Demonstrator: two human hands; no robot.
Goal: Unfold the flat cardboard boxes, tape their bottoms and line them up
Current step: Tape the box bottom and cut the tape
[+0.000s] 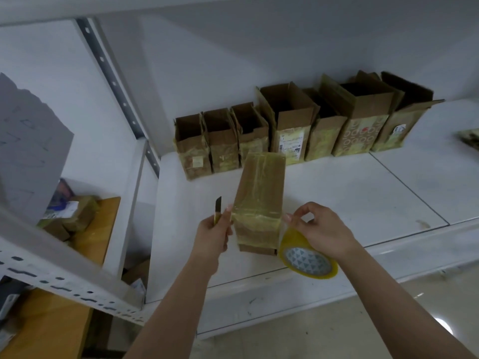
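Observation:
A brown cardboard box (260, 193) lies on the white shelf (350, 193) with yellowish tape across its near end. My left hand (213, 234) grips a yellow utility knife (217, 207), blade up, and its fingertips touch the box's left side. My right hand (320, 228) pinches the tape strip at the box's right edge. The yellow tape roll (307, 259) hangs below that hand against the box's near right corner. Along the back wall stands a row of several opened boxes (293, 130) with flaps up.
A perforated metal shelf frame (51, 278) crosses the lower left, and its upright (114, 81) rises at the back. Parcels lie on a wooden surface (96, 229) at the left. A small packet (470, 137) sits at the shelf's far right. Below the shelf's front edge is floor (337, 327).

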